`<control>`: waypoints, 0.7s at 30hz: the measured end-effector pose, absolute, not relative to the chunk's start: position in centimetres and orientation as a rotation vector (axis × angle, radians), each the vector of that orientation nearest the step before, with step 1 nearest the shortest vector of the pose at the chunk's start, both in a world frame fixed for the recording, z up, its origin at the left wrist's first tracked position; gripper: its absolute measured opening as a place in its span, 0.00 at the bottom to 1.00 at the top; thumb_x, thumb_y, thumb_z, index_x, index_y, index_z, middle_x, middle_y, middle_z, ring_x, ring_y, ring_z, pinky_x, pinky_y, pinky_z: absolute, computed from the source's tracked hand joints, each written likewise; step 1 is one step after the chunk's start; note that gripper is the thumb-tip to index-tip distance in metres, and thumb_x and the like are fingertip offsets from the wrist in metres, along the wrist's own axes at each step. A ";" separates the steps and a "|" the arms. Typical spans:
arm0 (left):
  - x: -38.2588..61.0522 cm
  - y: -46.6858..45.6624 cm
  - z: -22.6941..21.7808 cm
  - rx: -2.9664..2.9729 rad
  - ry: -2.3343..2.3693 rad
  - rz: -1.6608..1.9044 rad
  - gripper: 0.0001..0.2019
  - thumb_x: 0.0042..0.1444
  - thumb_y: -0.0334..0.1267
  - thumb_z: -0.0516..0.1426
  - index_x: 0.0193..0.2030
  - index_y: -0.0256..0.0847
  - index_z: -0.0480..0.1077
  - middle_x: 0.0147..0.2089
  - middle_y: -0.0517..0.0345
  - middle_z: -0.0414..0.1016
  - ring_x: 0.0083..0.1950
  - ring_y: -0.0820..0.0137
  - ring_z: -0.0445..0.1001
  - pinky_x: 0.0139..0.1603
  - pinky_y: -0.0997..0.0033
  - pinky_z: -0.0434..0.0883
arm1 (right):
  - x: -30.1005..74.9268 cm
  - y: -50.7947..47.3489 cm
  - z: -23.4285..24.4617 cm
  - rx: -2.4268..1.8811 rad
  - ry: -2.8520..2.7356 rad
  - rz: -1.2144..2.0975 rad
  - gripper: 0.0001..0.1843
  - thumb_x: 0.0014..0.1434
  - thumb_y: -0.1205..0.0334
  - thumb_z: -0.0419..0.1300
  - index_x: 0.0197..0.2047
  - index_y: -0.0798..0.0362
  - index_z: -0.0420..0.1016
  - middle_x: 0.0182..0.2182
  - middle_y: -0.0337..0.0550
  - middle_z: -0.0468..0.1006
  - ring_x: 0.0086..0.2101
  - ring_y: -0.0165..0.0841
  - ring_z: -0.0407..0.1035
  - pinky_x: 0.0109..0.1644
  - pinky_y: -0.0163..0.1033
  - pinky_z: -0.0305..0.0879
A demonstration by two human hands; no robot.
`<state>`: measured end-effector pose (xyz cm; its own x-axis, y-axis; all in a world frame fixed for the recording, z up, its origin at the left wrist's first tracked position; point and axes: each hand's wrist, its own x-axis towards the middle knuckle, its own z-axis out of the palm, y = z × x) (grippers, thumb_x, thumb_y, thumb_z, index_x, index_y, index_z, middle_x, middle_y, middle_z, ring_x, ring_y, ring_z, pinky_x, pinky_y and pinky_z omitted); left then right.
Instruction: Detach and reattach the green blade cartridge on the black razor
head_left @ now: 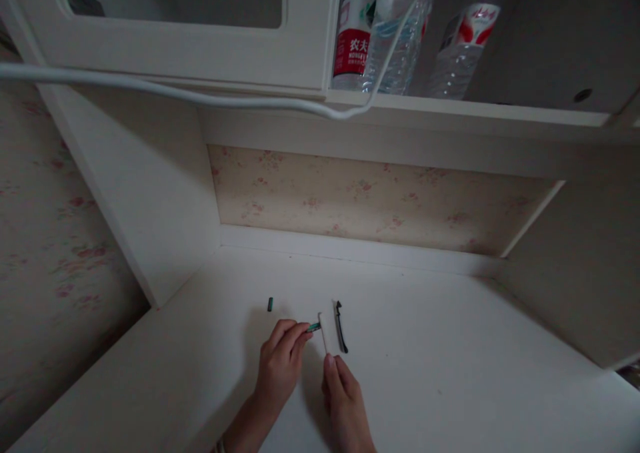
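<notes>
My left hand [281, 359] pinches a small green-and-black piece [313, 327] that looks like a razor head, its outer end jutting out past the fingertips. A slim white stick [324, 331] with a slightly wider top stands up from my right hand [345, 396], whose thumb and fingers are closed round its lower part. The stick's top meets the end of the green-and-black piece or is very close to it. Just right of the stick lies a black, slightly curved razor handle [341, 327]. A second green-and-black razor head [271, 304] rests beyond my left hand.
The white desk top [440, 346] is walled by side panels [145, 186] and a flowered back wall [320, 196]. Overhead are a cabinet door [200, 46] and a shelf with plastic bottles [353, 39]. A white cable [225, 101] hangs across in front.
</notes>
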<state>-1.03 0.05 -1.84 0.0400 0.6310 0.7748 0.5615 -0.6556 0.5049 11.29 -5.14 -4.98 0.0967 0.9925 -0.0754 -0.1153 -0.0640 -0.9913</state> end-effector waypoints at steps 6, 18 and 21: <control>-1.1 -0.1 -1.6 2.204 1.299 1.737 0.07 0.62 0.33 0.53 0.40 0.40 0.72 0.35 0.57 0.71 0.35 0.74 0.74 0.37 0.77 0.74 | 11.2 -5.2 -4.9 -1.212 -1.081 1.265 0.27 0.57 0.35 0.52 0.24 0.51 0.60 0.17 0.30 0.54 0.20 0.26 0.46 0.21 0.33 0.44; -1.1 0.0 -1.5 2.206 1.280 1.738 0.07 0.61 0.32 0.54 0.43 0.40 0.72 0.36 0.56 0.71 0.36 0.73 0.74 0.38 0.77 0.74 | 11.4 -5.1 -4.6 -1.218 -1.042 1.251 0.25 0.58 0.37 0.52 0.24 0.50 0.59 0.18 0.30 0.54 0.20 0.26 0.46 0.21 0.33 0.45; -1.1 0.0 -1.6 2.213 1.285 1.746 0.07 0.61 0.33 0.54 0.42 0.41 0.72 0.35 0.57 0.71 0.35 0.73 0.74 0.37 0.77 0.74 | 11.3 -5.2 -4.7 -1.215 -1.044 1.237 0.25 0.57 0.37 0.53 0.24 0.51 0.59 0.17 0.30 0.54 0.19 0.26 0.47 0.21 0.32 0.45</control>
<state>-1.14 -0.04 -1.63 0.0213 0.6170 0.7866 0.5676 -0.6552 0.4986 11.35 -5.19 -4.70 0.0802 0.9948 -0.0633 -0.1041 -0.0548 -0.9931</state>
